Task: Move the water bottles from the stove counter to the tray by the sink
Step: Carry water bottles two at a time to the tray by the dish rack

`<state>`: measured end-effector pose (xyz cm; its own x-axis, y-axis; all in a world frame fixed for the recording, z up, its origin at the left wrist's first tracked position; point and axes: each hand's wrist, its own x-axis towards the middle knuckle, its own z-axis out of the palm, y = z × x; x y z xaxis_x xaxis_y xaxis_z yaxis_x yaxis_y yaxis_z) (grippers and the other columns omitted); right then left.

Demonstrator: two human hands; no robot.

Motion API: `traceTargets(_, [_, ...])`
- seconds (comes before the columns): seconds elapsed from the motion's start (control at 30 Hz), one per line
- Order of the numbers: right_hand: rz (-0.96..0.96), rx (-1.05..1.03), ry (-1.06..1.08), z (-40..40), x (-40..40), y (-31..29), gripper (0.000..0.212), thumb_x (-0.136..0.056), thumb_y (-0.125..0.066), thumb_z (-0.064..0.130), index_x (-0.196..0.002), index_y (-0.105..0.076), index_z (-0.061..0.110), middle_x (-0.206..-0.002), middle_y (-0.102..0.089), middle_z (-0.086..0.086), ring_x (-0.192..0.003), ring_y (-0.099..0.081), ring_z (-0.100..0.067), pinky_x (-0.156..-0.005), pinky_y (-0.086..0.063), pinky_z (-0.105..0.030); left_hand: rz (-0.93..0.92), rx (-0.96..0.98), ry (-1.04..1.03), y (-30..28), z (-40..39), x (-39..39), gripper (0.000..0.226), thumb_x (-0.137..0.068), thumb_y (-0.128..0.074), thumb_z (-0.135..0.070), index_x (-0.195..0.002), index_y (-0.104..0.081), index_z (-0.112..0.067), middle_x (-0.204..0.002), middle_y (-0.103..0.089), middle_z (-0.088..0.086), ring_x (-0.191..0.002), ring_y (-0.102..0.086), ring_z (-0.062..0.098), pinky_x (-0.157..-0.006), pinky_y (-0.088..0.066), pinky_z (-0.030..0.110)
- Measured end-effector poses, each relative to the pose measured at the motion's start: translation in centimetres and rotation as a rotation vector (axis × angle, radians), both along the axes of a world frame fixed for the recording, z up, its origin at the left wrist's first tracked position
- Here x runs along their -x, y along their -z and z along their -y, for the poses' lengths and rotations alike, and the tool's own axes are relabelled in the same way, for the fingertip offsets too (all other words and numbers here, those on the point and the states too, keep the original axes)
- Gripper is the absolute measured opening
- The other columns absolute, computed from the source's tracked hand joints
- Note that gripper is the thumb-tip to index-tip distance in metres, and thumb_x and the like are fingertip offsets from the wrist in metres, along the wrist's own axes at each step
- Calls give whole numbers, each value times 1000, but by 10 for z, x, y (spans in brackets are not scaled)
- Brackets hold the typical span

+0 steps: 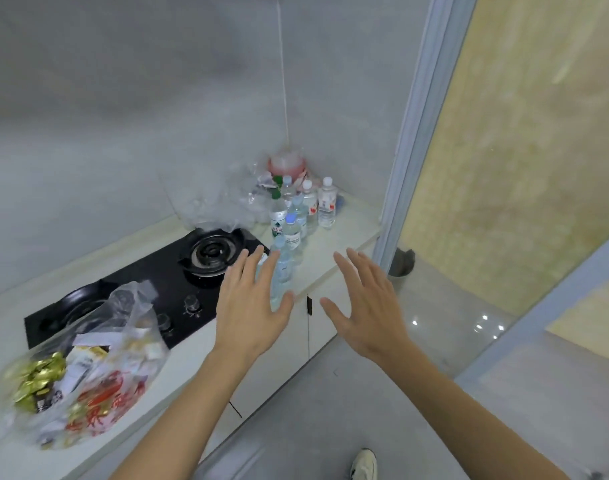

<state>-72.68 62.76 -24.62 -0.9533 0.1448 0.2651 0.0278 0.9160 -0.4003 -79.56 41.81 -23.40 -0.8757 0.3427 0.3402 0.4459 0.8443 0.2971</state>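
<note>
Several clear plastic water bottles stand in a cluster on the pale stove counter (344, 233), to the right of the black gas hob. The nearest bottle (283, 268) has a pale blue cap and stands near the counter's front edge. Behind it rise a blue-capped bottle (291, 232), a green-labelled one (278, 218) and a white-capped one (326, 202). My left hand (252, 306) is open with spread fingers, just in front of and partly covering the nearest bottle. My right hand (361, 303) is open too, to the right of that bottle, holding nothing. No tray or sink is in view.
A black gas hob (178, 282) with a burner and knobs fills the counter's middle. A plastic bag of packets (88, 372) lies at the front left. Crumpled clear plastic and a pink container (285, 164) sit in the corner. A glass sliding door (503, 168) stands to the right.
</note>
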Motion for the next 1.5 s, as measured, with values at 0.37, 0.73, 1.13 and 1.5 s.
traceTargets(0.37, [65,78,-13,-148,153,5,80,-97,-51,60,-164,-18,32,-173,-17,3,-159,-12,-22,-126,-18,-46,117,-42,-22,3,-148,136,74,-94,-66,-42,-160,-38,-24,-164,-37,3,-152,-33,29,-122,-36,47])
traceTargets(0.73, [244,82,-34,-226,324,60,81,-96,-56,59,-162,-20,29,-171,-21,1,-157,-18,-24,-125,-26,-49,223,-66,-112,60,-225,312,76,-91,-68,-42,-159,-38,-24,-161,-40,9,-149,-37,32,-112,-46,49])
traceTargets(1.13, [380,103,-185,-258,487,106,87,-90,-68,55,-160,-28,22,-165,-32,0,-150,-33,-27,-115,-39,-48,476,96,-192,107,-257,457,71,-93,-69,-43,-153,-38,-22,-138,-52,11,-127,-55,36,-90,-54,48])
traceTargets(1.5, [501,284,-316,-244,550,160,85,-78,-86,45,-150,-46,22,-147,-57,-2,-137,-52,-24,-107,-46,-39,630,194,-338,124,-273,497,83,-83,-84,-36,-145,-32,-17,-115,-64,15,-102,-68,39,-74,-48,41])
